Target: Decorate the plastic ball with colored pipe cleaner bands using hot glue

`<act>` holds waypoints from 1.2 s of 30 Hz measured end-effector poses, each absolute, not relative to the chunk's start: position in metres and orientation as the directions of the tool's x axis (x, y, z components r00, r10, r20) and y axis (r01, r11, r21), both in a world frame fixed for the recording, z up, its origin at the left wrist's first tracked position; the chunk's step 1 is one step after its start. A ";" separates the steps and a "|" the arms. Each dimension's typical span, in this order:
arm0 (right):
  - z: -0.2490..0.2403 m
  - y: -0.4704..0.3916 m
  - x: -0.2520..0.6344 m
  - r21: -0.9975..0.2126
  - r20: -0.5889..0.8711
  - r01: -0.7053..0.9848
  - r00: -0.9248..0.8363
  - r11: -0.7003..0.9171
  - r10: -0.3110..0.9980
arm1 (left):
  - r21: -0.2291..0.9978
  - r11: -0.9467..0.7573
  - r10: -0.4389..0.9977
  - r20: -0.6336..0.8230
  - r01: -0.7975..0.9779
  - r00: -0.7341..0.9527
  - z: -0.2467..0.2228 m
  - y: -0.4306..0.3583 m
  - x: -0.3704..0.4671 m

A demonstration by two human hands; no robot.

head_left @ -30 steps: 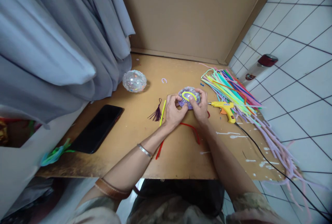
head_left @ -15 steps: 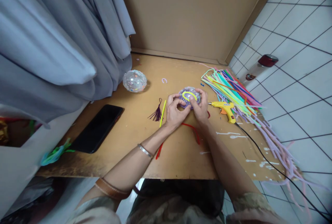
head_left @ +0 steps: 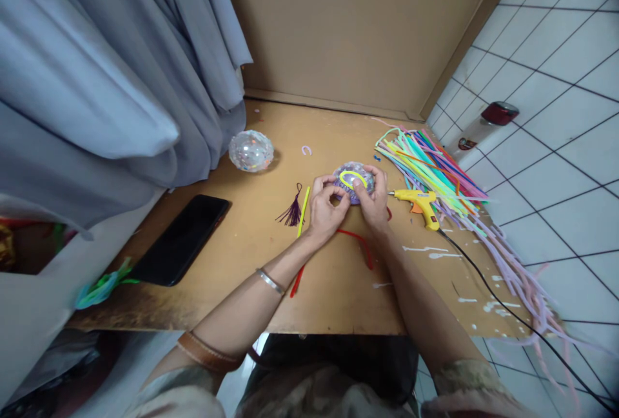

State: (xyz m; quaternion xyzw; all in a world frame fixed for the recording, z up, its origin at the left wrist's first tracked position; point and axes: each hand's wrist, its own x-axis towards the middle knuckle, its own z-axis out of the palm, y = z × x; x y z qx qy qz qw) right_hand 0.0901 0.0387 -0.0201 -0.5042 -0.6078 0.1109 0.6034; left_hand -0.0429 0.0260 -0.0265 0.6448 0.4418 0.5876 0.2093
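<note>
A round purple and clear piece (head_left: pixel 347 171) with a yellow pipe cleaner loop (head_left: pixel 346 179) on its face is held between my two hands. My left hand (head_left: pixel 327 208) grips its left edge, thumb and forefinger pinched together at the lower rim. My right hand (head_left: pixel 374 200) holds its right side, the thumb pressed on the face beside the yellow loop. Red pipe cleaners (head_left: pixel 360 240) lie under and between my forearms. Left of my left hand are a yellow strip (head_left: pixel 304 211) and a dark purple tassel (head_left: pixel 292 210).
A clear speckled bowl (head_left: pixel 251 151) and a black phone (head_left: pixel 181 240) lie left on the wooden table (head_left: pixel 329 305). To the right are a yellow glue gun (head_left: pixel 420 204) with its cord, a pile of coloured pipe cleaners (head_left: pixel 435 169) and a red-capped bottle (head_left: pixel 483 126).
My left hand's thumb has drawn slightly left and up, uncovering more of the piece's lower rim. My right hand holds nearly the same place.
</note>
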 end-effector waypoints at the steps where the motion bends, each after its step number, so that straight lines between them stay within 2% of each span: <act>1: -0.020 0.039 0.090 -0.743 0.622 0.480 0.239 0.466 0.746 | 0.790 -0.520 0.816 0.572 0.326 -0.084 -0.027 0.027 -0.043; 10: -0.019 0.039 0.089 -0.755 0.611 0.463 0.240 0.465 0.754 | 0.783 -0.513 0.812 0.575 0.351 -0.095 -0.030 0.030 -0.043; 36: -0.018 0.040 0.088 -0.674 0.678 0.559 0.209 0.483 0.704 | 0.785 -0.517 0.812 0.576 0.342 -0.093 -0.030 0.031 -0.043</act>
